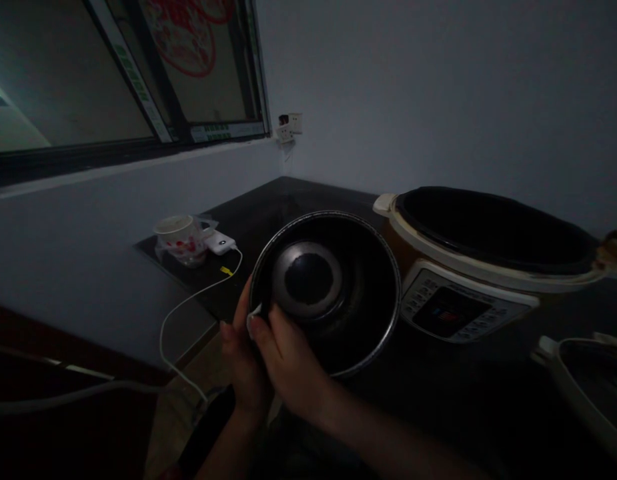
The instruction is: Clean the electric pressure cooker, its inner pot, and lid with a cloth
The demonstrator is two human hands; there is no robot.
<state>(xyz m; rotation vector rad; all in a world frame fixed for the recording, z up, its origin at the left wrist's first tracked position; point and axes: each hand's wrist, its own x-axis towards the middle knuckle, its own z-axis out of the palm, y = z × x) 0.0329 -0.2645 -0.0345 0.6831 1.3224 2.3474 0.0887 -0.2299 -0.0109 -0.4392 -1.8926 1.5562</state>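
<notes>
A round metal cooker lid is held tilted toward me, its dark inner side and round centre plate facing up. My left hand grips its left rim from behind. My right hand lies over the lower left rim, fingers curled and pinching a small white piece against the edge. What that piece is I cannot make out. Just right of the lid stands an open electric pressure cooker with a control panel on its front.
A dark counter runs into the corner under a window. On it at the left stand a paper cup and a white charger with a cable hanging down. Another pot sits at the right edge. A wall socket is in the corner.
</notes>
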